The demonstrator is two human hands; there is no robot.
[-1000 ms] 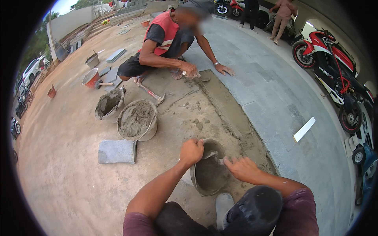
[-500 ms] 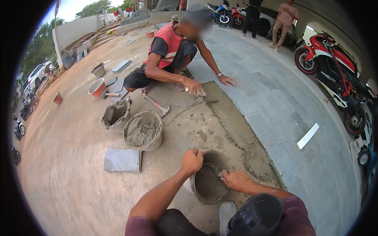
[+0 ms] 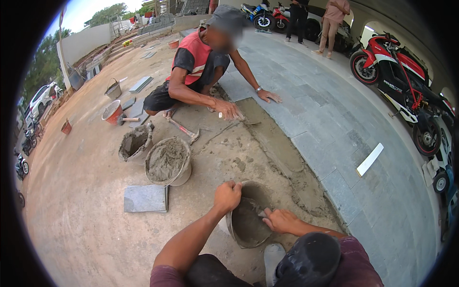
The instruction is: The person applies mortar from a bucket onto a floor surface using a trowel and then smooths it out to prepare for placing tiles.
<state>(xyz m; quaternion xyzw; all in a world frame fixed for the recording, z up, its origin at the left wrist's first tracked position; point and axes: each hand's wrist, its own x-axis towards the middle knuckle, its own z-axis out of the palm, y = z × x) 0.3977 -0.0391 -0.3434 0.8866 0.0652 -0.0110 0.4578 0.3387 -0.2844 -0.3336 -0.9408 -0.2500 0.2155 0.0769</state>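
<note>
A tilted bucket point(image 3: 254, 189) with grey mortar inside stands in front of me on the ground. My left hand point(image 3: 227, 196) is closed round its far left rim. My right hand point(image 3: 281, 221) grips a trowel point(image 3: 262, 214) that reaches into the bucket; its blade cannot be made out against the grey mortar. Just beyond the bucket, a strip of wet mortar point(image 3: 279, 138) runs along the edge of grey stone tiles point(image 3: 330, 119). A co-worker in a red vest point(image 3: 196, 52) squats at its far end, one hand point(image 3: 229, 109) working a trowel on the mortar, the other resting on the tiles.
To the left stand a bucket heaped with mortar point(image 3: 168, 160) and a mortar-smeared bucket point(image 3: 135, 143). Stacked tiles point(image 3: 145, 198) lie nearer me. A hammer point(image 3: 186, 131) lies by the co-worker. On the right are a white strip point(image 3: 370, 159) and a red motorcycle point(image 3: 404, 76).
The whole view has shifted slightly, so most things sit a little further left. Both my hands keep their hold on the bucket and trowel. The co-worker's pose is nearly the same.
</note>
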